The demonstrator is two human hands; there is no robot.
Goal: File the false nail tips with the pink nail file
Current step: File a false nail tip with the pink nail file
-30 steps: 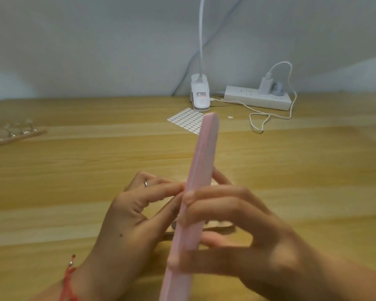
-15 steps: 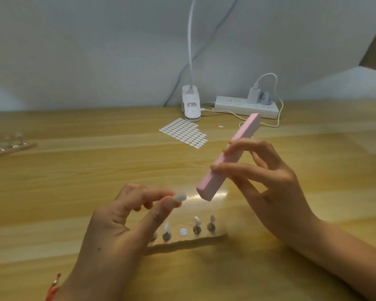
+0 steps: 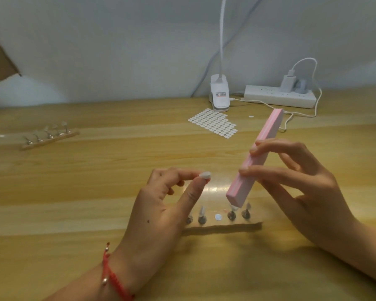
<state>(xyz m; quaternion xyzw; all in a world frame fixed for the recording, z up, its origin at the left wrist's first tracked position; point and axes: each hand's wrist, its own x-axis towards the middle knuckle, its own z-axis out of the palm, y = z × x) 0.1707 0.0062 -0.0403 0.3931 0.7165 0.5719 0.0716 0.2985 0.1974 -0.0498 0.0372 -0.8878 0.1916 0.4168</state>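
My right hand (image 3: 300, 183) grips the pink nail file (image 3: 256, 157), a long block tilted with its lower end just above the clear stand (image 3: 224, 224). My left hand (image 3: 161, 205) pinches a small white false nail tip (image 3: 205, 175) between thumb and forefinger, a short gap left of the file. The clear stand lies on the table between my hands and carries several metal holders, some with nail tips (image 3: 201, 211) on them.
A second stand with holders (image 3: 49, 136) lies at the far left. A sheet of white oval stickers (image 3: 214, 123), a clip lamp base (image 3: 219, 95) and a white power strip (image 3: 279, 96) with a charger and cable sit at the back of the wooden table (image 3: 96, 192).
One second ago the file lay against the nail tip in my left fingers. My right hand has since drawn the file away to the right, and the two are now apart.
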